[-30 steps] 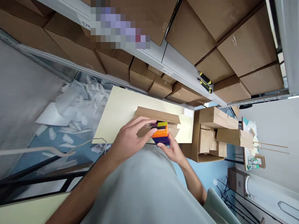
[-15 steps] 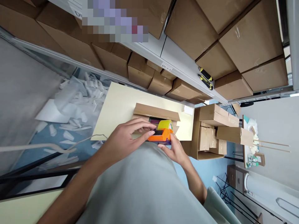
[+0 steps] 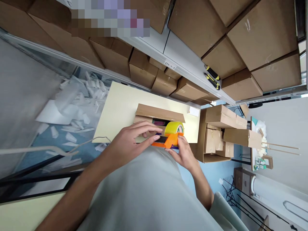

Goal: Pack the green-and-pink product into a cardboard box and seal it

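Gripped the orange tape dispenser (image 3: pixel 168 141) in the right hand (image 3: pixel 184 154), fingers closed round its near end, yellow tape roll (image 3: pixel 176 128) up top. Held it low against the near side of the cardboard box (image 3: pixel 158 113) on the cream counter (image 3: pixel 120 106), probably to meet the flaps squarely. Laid the left hand (image 3: pixel 132 142) flat alongside, fingers (image 3: pixel 149 130) stretched long over the lid, thumb against the dispenser, seemingly to pin the flaps and stop the box sliding.
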A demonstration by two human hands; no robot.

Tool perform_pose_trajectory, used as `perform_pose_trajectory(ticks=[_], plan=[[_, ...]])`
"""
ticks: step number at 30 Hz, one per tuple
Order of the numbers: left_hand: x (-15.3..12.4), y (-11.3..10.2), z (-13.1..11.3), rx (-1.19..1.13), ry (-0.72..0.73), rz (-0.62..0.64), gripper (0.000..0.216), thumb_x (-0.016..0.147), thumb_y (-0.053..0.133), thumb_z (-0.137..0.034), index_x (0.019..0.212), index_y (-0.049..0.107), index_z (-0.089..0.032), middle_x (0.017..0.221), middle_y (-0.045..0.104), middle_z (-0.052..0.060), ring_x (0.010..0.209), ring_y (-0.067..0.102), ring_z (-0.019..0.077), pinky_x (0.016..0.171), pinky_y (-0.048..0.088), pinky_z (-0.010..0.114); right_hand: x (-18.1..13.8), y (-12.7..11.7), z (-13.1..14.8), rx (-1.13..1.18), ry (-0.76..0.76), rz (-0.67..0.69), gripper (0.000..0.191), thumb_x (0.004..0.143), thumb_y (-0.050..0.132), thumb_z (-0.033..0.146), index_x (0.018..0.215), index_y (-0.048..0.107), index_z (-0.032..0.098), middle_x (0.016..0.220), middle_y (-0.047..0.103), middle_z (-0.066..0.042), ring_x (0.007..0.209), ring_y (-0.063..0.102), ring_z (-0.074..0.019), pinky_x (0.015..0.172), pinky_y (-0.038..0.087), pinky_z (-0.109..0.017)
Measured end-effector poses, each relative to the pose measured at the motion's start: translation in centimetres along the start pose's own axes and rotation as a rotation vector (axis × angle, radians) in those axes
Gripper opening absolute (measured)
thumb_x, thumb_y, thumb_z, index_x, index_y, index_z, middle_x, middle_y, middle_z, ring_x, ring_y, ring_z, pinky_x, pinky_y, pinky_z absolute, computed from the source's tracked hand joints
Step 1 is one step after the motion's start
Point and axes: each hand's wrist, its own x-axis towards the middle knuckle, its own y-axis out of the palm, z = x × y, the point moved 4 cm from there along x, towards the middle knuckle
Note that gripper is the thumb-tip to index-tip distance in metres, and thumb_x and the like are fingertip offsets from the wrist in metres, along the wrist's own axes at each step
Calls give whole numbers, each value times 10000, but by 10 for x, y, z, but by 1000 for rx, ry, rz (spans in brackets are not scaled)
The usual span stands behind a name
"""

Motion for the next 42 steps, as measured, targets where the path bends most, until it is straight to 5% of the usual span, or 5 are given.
perform_pose_trajectory(ticks=[5,17,24,36,42], plan=[[-1,-1,0,24,17,45,423,1046,570,-635,1090,861,-331,1095,854,64,1090,775,292,1034,662,453,-5,-1,-5,-26,-18,4,416,1075,710,500,1370,676,210,1287,751,-184,1234,686,-367,1103,591,-565],[-9,0,-1,13,20,21,372,1038,607,-608,1186,843,-361,1097,820,47,992,780,261,938,690,411,-2,-5,-6,-59,-51,56,420,1114,622,549,1358,669,210,1226,750,-175,1163,701,-356,1072,603,-577],[-12,2,9,50,-5,-10,376,1069,537,-551,1059,825,-310,1108,813,44,1054,770,250,1046,643,397,5,-5,-6,-62,-63,110,469,1083,670,616,1298,678,199,1198,763,-184,1154,714,-360,1036,627,-558],[-19,18,34,-195,-414,-127,370,953,626,-606,938,739,-254,953,810,46,909,757,233,862,635,331,42,-18,-5,-92,83,434,388,1015,739,552,1178,686,205,1031,767,-94,932,730,-283,853,587,-398],[-23,23,56,-316,-529,-184,472,916,638,-700,965,726,-238,982,823,70,947,768,255,908,633,361,76,-22,0,-88,221,606,562,1000,701,751,1116,739,202,813,717,-28,713,644,-218,663,462,-313]])
